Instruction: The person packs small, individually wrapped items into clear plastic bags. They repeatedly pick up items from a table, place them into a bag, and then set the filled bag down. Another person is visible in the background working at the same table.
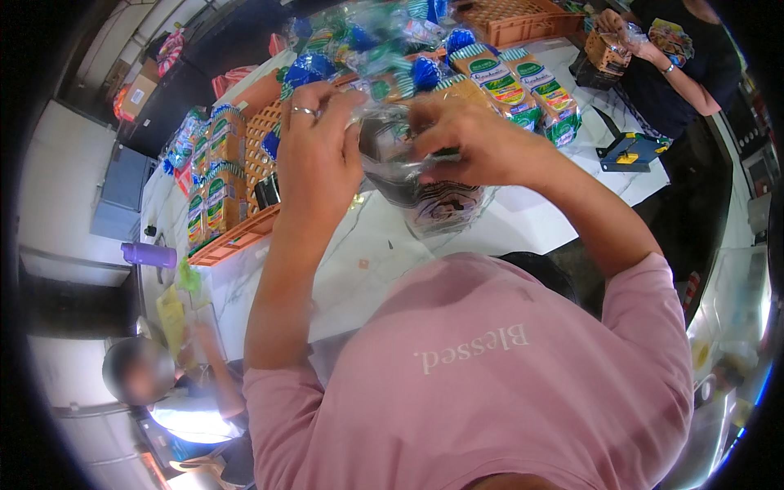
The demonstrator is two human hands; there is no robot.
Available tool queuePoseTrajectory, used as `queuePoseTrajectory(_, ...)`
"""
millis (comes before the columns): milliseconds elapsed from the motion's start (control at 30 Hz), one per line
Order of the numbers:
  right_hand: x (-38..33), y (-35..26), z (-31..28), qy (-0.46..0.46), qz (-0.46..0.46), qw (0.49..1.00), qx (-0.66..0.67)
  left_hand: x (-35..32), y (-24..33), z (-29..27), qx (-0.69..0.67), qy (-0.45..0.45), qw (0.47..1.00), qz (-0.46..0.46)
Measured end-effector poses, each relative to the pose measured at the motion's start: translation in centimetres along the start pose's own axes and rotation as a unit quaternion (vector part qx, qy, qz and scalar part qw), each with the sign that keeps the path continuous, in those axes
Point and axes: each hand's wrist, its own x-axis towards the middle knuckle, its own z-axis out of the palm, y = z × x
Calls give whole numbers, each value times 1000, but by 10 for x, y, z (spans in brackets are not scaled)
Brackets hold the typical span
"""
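Note:
A clear plastic bag with dark print stands on the table in front of me, its mouth stretched between my two hands. My left hand wears a ring and grips the left side of the mouth, with its fingers bent. Across from it, my right hand has its fingers curled on the right side of the bag's mouth; they are slightly blurred. Something dark shows inside the bag, but I cannot make out what it is. Packed sliced bread loaves lie just beyond my right hand.
An orange crate at the left holds more packed bread; another orange crate stands at the back. A tape dispenser sits at the right, near a co-worker's hand by a bread pack. A purple bottle and another person are at left.

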Motion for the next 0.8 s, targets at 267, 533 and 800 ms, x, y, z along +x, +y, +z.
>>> queuePoseTrajectory(267,-38,-16,-5,-181,30,982,-49,-32,6,30,-120,-456,870,-148)
queuePoseTrajectory(533,-32,-37,-26,-119,-55,991,-35,-19,27,42,-95,-427,897,-66)
queuePoseTrajectory(800,-32,-25,-33,-132,-7,986,-104,-23,13,25,-124,-467,874,-51)
